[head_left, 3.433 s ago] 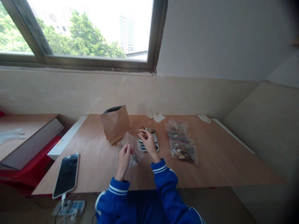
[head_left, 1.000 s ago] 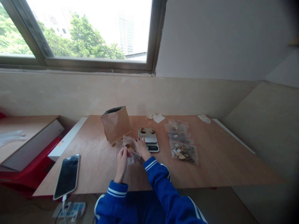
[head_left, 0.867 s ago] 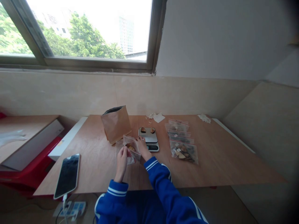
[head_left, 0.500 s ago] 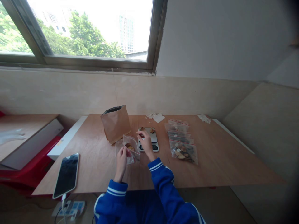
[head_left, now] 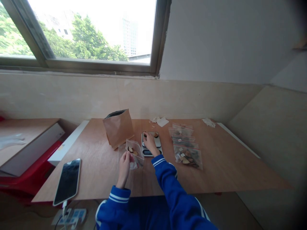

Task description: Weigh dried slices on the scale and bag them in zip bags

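My left hand [head_left: 125, 159] pinches the edge of a clear zip bag [head_left: 139, 152], which lies on the table with its mouth apart. Brown-edged dried slices [head_left: 131, 150] show inside it. Over the kitchen scale [head_left: 157, 142], my right hand [head_left: 150, 142] has its fingertips closed around a small dark-edged dried slice at the left of the plate; the fingers partly hide it. Another brown dried piece [head_left: 156, 134] rests on the plate's right side. The scale's display is too small to read.
A brown paper bag [head_left: 119, 129] stands behind the zip bag. Several filled zip bags [head_left: 188, 156] lie in a row to the right. Crumpled tissue and a white paper [head_left: 162, 122] are at the back. A phone [head_left: 67, 182] on a cable lies at the left front edge.
My right hand has moved from above the scale's left edge onto its plate, down to the dried slice there. More slices show in the zip bag's mouth; my left hand stays there.
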`<action>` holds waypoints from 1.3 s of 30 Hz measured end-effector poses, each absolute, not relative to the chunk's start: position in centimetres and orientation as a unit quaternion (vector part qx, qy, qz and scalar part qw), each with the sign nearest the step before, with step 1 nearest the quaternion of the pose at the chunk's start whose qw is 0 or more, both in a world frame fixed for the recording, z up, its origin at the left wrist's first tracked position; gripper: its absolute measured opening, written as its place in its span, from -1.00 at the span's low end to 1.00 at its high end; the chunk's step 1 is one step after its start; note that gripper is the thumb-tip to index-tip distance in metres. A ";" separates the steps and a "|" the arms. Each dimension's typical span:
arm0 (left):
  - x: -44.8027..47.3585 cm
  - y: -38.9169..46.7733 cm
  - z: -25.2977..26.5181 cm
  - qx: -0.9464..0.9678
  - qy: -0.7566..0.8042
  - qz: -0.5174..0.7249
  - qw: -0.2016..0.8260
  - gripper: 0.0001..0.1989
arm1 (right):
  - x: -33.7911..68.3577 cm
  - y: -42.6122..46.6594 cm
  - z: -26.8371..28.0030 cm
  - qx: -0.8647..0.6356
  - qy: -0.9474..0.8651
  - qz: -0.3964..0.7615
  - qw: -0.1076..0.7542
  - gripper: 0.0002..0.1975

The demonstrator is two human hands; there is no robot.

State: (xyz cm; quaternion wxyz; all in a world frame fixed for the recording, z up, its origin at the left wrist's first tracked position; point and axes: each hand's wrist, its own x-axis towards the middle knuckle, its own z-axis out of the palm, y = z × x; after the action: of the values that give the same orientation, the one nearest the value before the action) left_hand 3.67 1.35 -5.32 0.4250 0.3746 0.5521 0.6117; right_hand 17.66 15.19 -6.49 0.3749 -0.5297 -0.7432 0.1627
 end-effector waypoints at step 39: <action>3.6 1.5 -5.9 0.363 0.548 0.612 0.440 -0.45 | 23.3 15.6 -9.4 -0.624 -0.690 0.061 0.362 -0.73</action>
State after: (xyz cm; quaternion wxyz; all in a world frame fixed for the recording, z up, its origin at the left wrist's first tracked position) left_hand 3.60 1.53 -5.91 0.4404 0.3633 0.5477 0.6116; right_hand 23.33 15.59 -9.45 0.3624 -0.6237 -0.6899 0.0605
